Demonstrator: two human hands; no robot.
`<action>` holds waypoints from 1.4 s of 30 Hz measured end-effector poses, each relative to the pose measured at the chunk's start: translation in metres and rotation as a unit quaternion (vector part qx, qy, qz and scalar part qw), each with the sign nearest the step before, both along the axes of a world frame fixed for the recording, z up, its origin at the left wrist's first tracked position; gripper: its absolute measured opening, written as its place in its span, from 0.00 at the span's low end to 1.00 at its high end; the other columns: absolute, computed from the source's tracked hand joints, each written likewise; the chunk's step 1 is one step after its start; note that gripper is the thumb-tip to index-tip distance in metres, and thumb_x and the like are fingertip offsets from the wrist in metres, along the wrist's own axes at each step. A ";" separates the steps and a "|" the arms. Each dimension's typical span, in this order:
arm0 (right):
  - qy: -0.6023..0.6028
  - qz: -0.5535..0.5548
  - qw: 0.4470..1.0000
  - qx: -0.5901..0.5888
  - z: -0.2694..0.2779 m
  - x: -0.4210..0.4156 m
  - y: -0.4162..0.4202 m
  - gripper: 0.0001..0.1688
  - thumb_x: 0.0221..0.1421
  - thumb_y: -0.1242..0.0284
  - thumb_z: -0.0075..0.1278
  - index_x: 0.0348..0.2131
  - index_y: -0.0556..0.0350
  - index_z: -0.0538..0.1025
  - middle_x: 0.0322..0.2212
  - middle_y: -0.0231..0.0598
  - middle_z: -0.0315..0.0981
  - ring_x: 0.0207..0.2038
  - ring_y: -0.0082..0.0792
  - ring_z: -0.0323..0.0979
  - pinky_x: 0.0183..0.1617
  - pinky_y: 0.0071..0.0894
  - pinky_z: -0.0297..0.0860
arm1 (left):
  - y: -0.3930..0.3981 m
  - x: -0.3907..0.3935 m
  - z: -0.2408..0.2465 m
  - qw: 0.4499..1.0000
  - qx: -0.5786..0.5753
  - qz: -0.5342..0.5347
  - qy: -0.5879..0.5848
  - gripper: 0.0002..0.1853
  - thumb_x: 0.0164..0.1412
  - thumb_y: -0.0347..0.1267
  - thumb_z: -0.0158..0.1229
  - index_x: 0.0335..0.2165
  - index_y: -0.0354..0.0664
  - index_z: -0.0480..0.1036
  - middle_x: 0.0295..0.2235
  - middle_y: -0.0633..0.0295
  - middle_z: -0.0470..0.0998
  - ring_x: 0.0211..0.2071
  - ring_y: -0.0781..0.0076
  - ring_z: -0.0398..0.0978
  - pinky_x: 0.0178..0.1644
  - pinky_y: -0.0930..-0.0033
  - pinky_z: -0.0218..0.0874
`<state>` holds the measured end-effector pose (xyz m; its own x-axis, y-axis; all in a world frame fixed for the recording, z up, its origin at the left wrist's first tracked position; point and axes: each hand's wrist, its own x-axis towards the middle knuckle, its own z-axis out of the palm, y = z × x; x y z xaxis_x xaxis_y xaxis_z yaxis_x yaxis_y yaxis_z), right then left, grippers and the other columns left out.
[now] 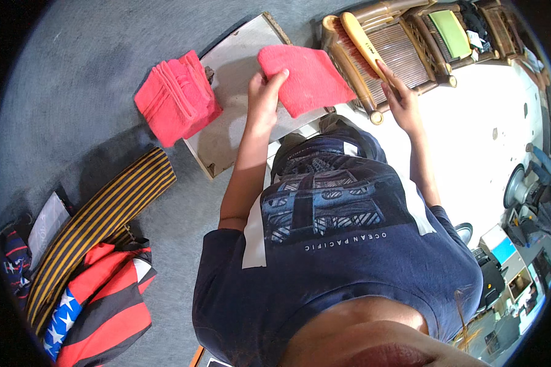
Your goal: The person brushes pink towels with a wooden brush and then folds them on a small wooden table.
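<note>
My left hand (263, 102) grips a folded pink towel (311, 79), its thumb on top, over a worn whitish board-topped table (227, 130). More folded pink towels (178, 98) sit in a pile at the left side of that tabletop. On the right, my right hand (404, 108) has its fingers and thumb at the near end of a wooden-handled brush (362, 40) with reddish-brown bristles. The brush is above a bamboo stand (402, 50) with a slatted surface; whether it rests there or is lifted I cannot tell.
Further right on the bamboo furniture lies a light green folded cloth (450, 34). To the left are a yellow-and-black striped roll (103, 220) and a red, black and blue star-patterned cloth (105, 316). A chair (489, 280) and a pedestal fan (516, 186) stand at far right.
</note>
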<state>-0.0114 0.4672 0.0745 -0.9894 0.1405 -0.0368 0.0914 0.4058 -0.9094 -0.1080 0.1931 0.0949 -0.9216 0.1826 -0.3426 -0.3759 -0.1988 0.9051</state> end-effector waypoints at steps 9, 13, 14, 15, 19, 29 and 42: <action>0.071 0.005 0.996 0.047 0.019 -0.008 -0.012 0.23 0.58 0.75 0.43 0.53 0.43 0.67 0.49 0.41 0.68 0.51 0.41 0.67 0.52 0.35 0.65 | -0.039 0.035 0.000 0.983 0.011 0.163 0.086 0.17 0.56 0.29 0.56 0.43 0.34 0.66 0.41 0.60 0.71 0.41 0.74 0.69 0.46 0.70 0.59; 0.035 0.044 0.998 -0.004 0.019 -0.013 -0.030 0.22 0.58 0.75 0.43 0.53 0.44 0.67 0.48 0.42 0.69 0.51 0.40 0.68 0.52 0.35 0.65 | -0.061 0.090 -0.047 0.968 0.020 0.249 -0.035 0.17 0.56 0.30 0.56 0.44 0.35 0.66 0.41 0.60 0.71 0.41 0.74 0.69 0.47 0.71 0.59; 0.023 0.063 0.997 -0.023 0.022 -0.015 -0.039 0.22 0.58 0.75 0.43 0.53 0.44 0.68 0.48 0.44 0.69 0.48 0.39 0.70 0.49 0.35 0.67 | -0.064 0.101 -0.054 0.959 0.023 0.271 -0.078 0.17 0.56 0.30 0.56 0.44 0.35 0.66 0.41 0.60 0.71 0.41 0.74 0.68 0.47 0.71 0.58; 0.050 0.090 0.994 0.027 0.018 -0.015 -0.046 0.23 0.57 0.76 0.44 0.52 0.45 0.68 0.44 0.47 0.71 0.41 0.43 0.74 0.44 0.37 0.69 | -0.064 0.108 -0.056 0.960 -0.008 0.272 -0.069 0.17 0.56 0.30 0.56 0.44 0.35 0.66 0.41 0.60 0.71 0.41 0.74 0.69 0.46 0.71 0.59; 0.044 0.258 0.963 0.068 0.009 -0.006 -0.078 0.15 0.48 0.78 0.49 0.39 0.50 0.74 0.30 0.45 0.72 0.30 0.49 0.72 0.35 0.41 0.68 | -0.067 0.117 -0.066 0.961 -0.034 0.269 -0.052 0.18 0.53 0.30 0.60 0.42 0.35 0.67 0.40 0.59 0.72 0.41 0.73 0.70 0.45 0.70 0.60; 0.046 0.287 0.934 0.209 -0.014 -0.020 -0.070 0.16 0.50 0.72 0.49 0.41 0.40 0.74 0.25 0.43 0.71 0.25 0.48 0.72 0.30 0.44 0.69 | -0.080 0.121 -0.067 0.965 -0.036 0.243 -0.087 0.20 0.51 0.29 0.62 0.42 0.34 0.68 0.39 0.58 0.74 0.40 0.72 0.71 0.47 0.70 0.60; 0.118 0.105 0.979 0.128 0.020 -0.062 -0.085 0.23 0.59 0.73 0.42 0.54 0.35 0.66 0.29 0.54 0.75 0.27 0.41 0.76 0.30 0.40 0.71 | -0.106 0.100 0.050 0.980 0.071 0.185 -0.017 0.21 0.50 0.28 0.57 0.45 0.35 0.66 0.40 0.60 0.72 0.41 0.70 0.71 0.46 0.66 0.61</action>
